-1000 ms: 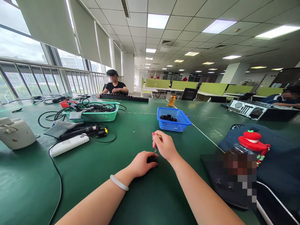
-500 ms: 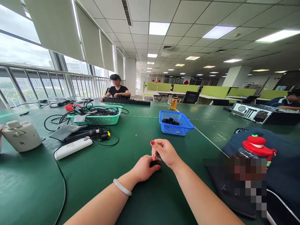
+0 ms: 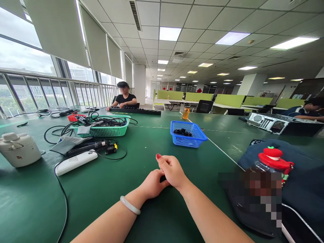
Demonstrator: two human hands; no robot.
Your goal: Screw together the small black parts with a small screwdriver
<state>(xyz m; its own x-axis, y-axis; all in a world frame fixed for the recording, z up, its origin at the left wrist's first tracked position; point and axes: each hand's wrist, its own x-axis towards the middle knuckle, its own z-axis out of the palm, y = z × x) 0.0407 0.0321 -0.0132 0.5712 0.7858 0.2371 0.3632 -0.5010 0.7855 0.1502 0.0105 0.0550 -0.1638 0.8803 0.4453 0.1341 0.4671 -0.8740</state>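
Observation:
My two hands meet on the green table (image 3: 101, 182) straight in front of me. My left hand (image 3: 152, 184), a pale bangle on its wrist, is curled round a small black object (image 3: 162, 178) that it presses onto the table. My right hand (image 3: 171, 170) is closed just above and over that object; what its fingers hold is hidden. Only a sliver of the black object shows between the hands.
A blue basket (image 3: 187, 133) of small black parts stands beyond my hands. At left are a green basket (image 3: 103, 125) of cables, a white device (image 3: 76, 162), loose cords and a cream pot (image 3: 19, 149). A dark bag with a red-capped bottle (image 3: 274, 158) lies right. Two people sit at the far side.
My right hand has come down and closed over the black object; the small tool it held upright a second ago is no longer visible. My left hand stays on the object.

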